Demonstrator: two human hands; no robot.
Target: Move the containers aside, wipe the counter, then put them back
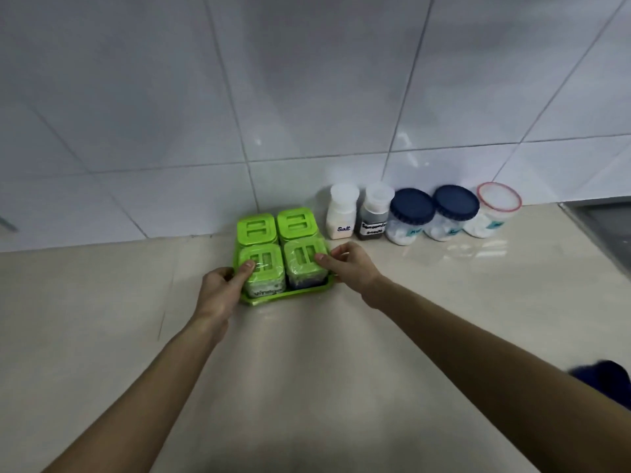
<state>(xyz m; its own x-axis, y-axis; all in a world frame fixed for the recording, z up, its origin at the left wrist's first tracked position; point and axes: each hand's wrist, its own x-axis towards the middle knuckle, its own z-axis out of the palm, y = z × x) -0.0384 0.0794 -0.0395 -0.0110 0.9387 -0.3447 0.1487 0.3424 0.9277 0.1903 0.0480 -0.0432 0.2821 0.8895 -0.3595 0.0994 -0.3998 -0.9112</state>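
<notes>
A: What's the setting?
B: A tiled wall [307,80] over a beige counter [341,336].
A: And the containers?
B: A green tray [290,296] of four green-lidded jars [295,222] sits by the wall; five more jars [413,213] line up to its right.
A: The hands?
B: The left hand [222,288] curls around the tray's left edge, thumb on a lid. The right hand [348,264] grips the right edge likewise.

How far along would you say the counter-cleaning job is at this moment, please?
Nothing shows as done. In hand: the left hand and right hand grip the green plastic tray of four green-lidded jars. Left: the five jars by the white tiled wall stand unmoved, and no wiping cloth is visible.
</notes>
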